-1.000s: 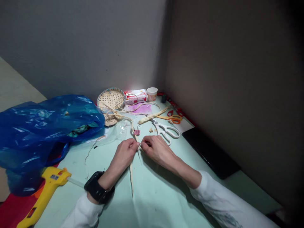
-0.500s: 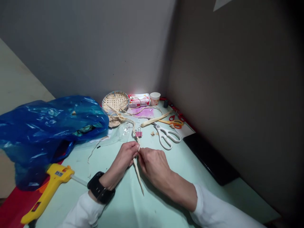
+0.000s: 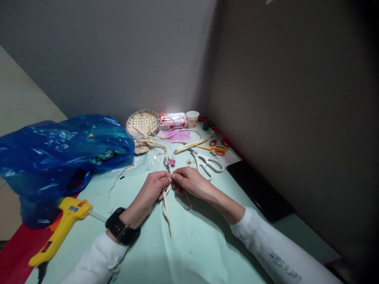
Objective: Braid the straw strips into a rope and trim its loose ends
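Pale straw-like strands [image 3: 166,209] run between my hands, and their loose ends hang down toward me over the tablecloth. My left hand [image 3: 154,187], with a black watch on its wrist, pinches the strands from the left. From the right, my right hand [image 3: 188,180] pinches them at nearly the same spot, and a thin strand end sticks out below its fingers. Beyond my fingertips the strands continue as a twisted or plaited cord [image 3: 166,154]. A pink binder clip [image 3: 171,162] sits beside this cord.
White scissors [image 3: 207,163] and orange scissors [image 3: 217,150] lie to the right, near a black flat object [image 3: 259,191]. At left are a blue plastic bag [image 3: 65,154] and a yellow glue gun [image 3: 60,232]. A woven basket [image 3: 143,121] and a paper cup [image 3: 192,119] stand at the back.
My right hand has turned, its fingers now pointing more to the left with the knuckles lower. The hanging strands have spread apart, and a thin end shows below the right hand.
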A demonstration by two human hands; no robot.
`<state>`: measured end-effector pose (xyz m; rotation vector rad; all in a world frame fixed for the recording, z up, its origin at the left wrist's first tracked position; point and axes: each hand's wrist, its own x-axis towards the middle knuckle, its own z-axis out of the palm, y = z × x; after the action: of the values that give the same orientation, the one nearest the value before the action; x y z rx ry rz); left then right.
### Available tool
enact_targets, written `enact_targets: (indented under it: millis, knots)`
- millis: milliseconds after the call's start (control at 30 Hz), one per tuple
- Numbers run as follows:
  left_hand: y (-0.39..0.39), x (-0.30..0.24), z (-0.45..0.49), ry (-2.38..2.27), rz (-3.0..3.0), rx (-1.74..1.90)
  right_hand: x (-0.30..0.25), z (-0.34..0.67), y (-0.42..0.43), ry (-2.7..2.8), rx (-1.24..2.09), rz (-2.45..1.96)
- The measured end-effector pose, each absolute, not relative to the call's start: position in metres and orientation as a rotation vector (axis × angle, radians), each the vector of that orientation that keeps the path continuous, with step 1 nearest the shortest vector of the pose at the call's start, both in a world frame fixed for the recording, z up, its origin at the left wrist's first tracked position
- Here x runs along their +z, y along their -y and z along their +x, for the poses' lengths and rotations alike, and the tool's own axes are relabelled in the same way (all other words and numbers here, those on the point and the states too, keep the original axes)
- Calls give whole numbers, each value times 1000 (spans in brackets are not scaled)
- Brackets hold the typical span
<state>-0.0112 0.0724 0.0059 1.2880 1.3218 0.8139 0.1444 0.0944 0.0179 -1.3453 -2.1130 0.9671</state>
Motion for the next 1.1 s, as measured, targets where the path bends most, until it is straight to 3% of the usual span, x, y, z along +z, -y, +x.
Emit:
enact_targets:
  millis: [533,867,1100]
  knots:
    - [-69,23,-18,-1688,1909,628,-10,142,-97,1778,1180,-1276]
    - [-34,12,21,-1742,1861,721,-3,143,-98,1417,1599,-1193]
    - [-62,20,-5,-1607,1553,844,-6,143,-101,1320,1666,-1137]
